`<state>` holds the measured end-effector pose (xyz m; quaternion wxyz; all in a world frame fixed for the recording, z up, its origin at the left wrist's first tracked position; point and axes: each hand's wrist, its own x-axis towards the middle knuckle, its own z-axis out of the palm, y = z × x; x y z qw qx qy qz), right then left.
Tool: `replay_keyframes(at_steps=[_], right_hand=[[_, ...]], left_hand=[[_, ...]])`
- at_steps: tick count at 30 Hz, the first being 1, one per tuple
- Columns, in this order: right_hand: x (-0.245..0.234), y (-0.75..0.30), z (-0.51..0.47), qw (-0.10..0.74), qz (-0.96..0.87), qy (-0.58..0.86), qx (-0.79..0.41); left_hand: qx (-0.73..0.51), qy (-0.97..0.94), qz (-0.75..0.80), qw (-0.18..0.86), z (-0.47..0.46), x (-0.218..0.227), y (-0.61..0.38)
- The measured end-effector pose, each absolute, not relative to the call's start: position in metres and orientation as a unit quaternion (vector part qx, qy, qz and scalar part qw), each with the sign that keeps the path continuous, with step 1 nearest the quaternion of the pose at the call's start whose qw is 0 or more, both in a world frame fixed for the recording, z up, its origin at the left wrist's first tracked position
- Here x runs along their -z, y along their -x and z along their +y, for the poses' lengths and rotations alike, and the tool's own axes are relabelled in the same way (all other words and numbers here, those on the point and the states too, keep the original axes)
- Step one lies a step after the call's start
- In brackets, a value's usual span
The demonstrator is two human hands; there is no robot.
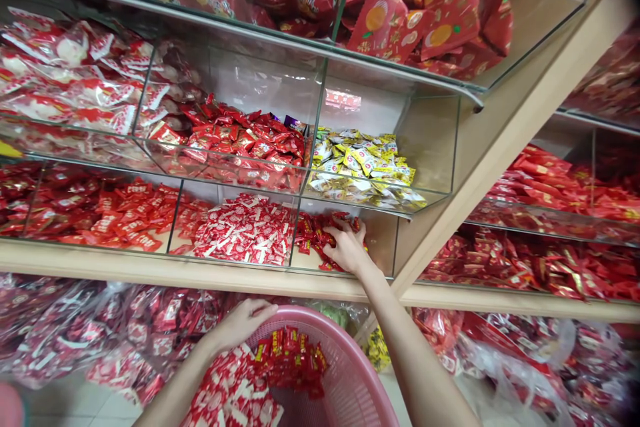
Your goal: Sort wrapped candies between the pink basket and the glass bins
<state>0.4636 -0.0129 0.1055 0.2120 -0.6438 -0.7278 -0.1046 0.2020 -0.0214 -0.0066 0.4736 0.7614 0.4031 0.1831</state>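
Observation:
My right hand (346,247) reaches into the lower right glass compartment, its fingers spread and curved over red wrapped candies (311,235). Whether any candy is between the fingertips is hidden. With its fingers together, my left hand (245,321) grips the far left rim of a pink plastic basket (350,340). Inside the basket, red candies with yellow print (290,353) lie at the back. Red-and-white wrapped candies (233,390) fill its left side.
Glass-fronted shelves hold yellow-and-white candies (367,163), red packets (250,143) and red-and-white candies (245,230). A slanted wooden post (480,147) stands right of my right hand. Plastic bags of candy (160,323) rest below the wooden ledge (150,267).

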Motion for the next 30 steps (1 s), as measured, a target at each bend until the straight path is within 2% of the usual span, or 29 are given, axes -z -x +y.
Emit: replay_keyframes(at_steps=[9,24,30], right_hand=[[-0.1072,-0.4665,-0.0129,0.223,-0.732,0.637,0.098],[-0.1033,-0.4706,-0.0114,0.191,-0.734,0.642,0.112],[-0.1020,-0.4720,-0.0106,0.210,-0.730,0.640,0.114]], left_hand=[[-0.186,-0.759,0.406,0.473,-0.0215,0.0074,-0.2021],[-0.187,-0.764,0.404,0.467,-0.0241,0.0033,-0.2022],[-0.180,-0.761,0.404,0.475,-0.0246,0.0036,-0.2017]])
